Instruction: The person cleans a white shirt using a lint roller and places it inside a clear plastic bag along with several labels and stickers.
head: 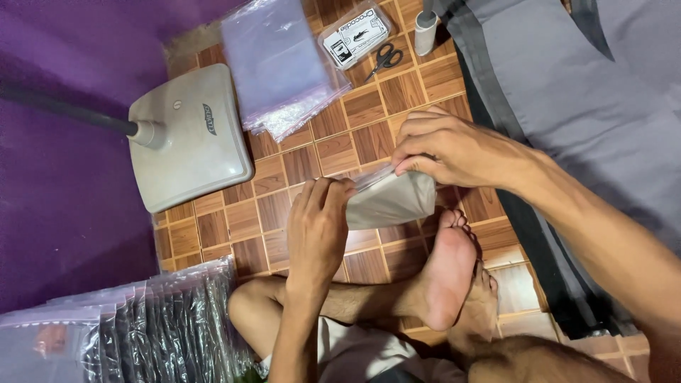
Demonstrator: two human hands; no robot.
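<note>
I sit cross-legged on a wood-pattern floor. Both hands hold a clear zip bag (390, 198) with a folded grey cloth item inside, just above my bare foot (447, 273). My left hand (317, 230) grips the bag's left end. My right hand (447, 149) pinches the bag's top edge near its right corner. The bag's mouth is partly hidden under my right fingers.
A stack of empty clear zip bags (280, 64) lies at the top. Beside it are a small boxed pack (355, 32), scissors (385, 58) and a small roll (425, 30). A fan base (191, 138) stands left. Filled bags (135, 330) line the lower left. Grey bedding (567, 99) lies right.
</note>
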